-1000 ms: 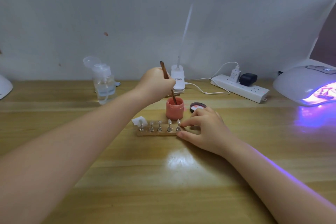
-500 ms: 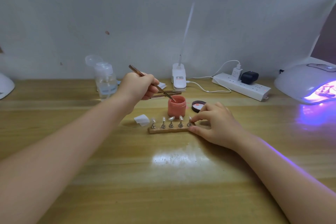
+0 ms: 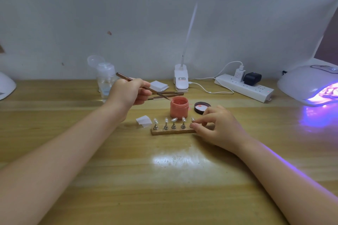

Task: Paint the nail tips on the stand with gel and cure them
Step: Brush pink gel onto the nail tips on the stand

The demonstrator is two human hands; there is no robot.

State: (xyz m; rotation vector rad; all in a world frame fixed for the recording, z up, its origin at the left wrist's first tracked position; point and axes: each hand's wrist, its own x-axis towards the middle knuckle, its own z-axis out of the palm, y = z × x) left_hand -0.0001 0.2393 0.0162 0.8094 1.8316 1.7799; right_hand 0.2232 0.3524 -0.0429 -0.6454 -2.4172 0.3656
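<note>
Left hand (image 3: 130, 92) pinches brush (image 3: 144, 87), tip at gel jar (image 3: 179, 107) rim; nail tips (image 3: 173, 120) lie just below-right, right hand (image 3: 217, 124) pinching stand (image 3: 172, 131) end.

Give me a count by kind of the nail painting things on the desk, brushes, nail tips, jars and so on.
Nail tips on the stand: 5, first at
Brushes: 3, one in the left hand, two lying behind the gel jar
Gel jars: 1
Jar lids: 1
Curing lamps: 1
Total: 11
</note>
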